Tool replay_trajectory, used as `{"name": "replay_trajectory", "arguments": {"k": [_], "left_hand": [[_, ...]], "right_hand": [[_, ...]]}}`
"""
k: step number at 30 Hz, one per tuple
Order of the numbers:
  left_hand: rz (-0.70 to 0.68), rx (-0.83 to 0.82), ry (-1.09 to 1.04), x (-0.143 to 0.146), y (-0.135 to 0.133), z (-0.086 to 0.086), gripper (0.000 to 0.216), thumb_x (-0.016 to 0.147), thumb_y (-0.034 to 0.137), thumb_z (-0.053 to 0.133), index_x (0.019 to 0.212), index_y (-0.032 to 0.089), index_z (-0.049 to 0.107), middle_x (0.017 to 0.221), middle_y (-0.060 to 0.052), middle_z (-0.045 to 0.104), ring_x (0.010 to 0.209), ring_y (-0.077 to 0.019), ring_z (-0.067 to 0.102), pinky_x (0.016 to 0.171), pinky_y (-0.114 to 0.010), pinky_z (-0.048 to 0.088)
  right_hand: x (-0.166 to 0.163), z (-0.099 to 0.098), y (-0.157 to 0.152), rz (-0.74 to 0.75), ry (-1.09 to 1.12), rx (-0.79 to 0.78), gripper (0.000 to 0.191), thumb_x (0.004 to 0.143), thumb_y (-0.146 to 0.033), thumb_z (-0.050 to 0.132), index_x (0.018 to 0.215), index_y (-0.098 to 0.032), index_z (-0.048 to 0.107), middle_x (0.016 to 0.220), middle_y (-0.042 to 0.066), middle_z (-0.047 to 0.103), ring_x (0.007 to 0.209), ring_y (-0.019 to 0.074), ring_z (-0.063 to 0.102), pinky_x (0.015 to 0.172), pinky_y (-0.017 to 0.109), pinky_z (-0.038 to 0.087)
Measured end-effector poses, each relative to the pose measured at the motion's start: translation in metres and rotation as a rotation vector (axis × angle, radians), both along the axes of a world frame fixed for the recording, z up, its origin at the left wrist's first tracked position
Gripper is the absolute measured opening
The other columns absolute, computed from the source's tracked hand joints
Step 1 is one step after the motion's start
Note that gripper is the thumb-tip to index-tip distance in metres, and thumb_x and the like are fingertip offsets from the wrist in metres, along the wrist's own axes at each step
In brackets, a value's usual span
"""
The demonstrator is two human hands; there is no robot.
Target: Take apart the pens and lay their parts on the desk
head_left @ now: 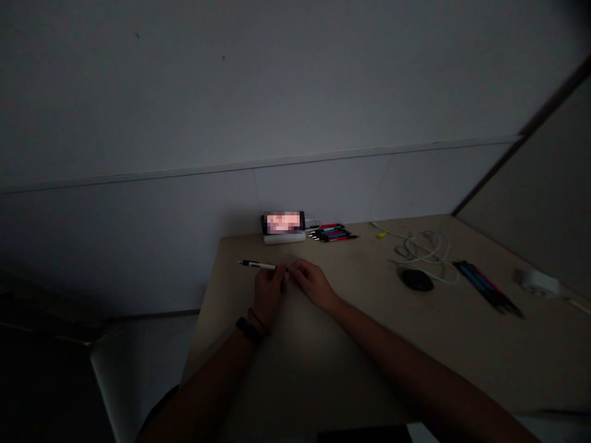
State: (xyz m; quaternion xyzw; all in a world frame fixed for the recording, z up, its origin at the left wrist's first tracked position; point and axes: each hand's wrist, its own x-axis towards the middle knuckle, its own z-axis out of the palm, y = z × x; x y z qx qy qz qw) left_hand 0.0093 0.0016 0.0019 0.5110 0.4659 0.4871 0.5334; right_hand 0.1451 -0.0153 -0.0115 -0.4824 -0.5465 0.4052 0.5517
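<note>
In the head view, the left hand [269, 289] is pinching a black-and-white pen [261, 265] over the desk [351, 271]; its long axis is running crosswise, mostly jutting leftward. The right hand [313, 283] is bunching its fingers beside the right end; whether they are gripping it, one cannot tell.

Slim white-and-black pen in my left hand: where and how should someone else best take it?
I'd probably pinch the slim pen by its free end, coming from your left: it juts out past your left hand, which grips it farther right.
</note>
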Motion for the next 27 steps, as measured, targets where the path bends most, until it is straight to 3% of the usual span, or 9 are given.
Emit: {"name": "replay_trajectory", "arguments": {"k": [17,27], "left_hand": [[-0.027,-0.024,-0.021,0.0018,-0.0003,0.0020,0.054,0.077,0.066,0.067,0.061,0.017,0.052,0.055,0.003,0.048,0.050,-0.0085,0.043,0.047,-0.022,0.034],[-0.026,-0.032,-0.032,0.0015,-0.0015,0.0053,0.053,0.076,0.066,0.068,0.062,0.017,0.053,0.055,0.003,0.049,0.049,-0.0084,0.042,0.048,-0.023,0.033]], "right_hand": [[-0.0003,0.0022,-0.0008,0.136,-0.015,0.015,0.060,0.092,-0.072,0.046,0.062,-0.023,0.064,0.058,0.000,0.060,0.058,0.0170,0.052,0.059,0.028,0.040],[0.0018,-0.0010,0.0019,0.123,-0.034,0.005,0.060,0.093,-0.067,0.049,0.055,-0.022,0.061,0.054,0.001,0.058,0.056,0.0165,0.052,0.061,0.029,0.040]]}}
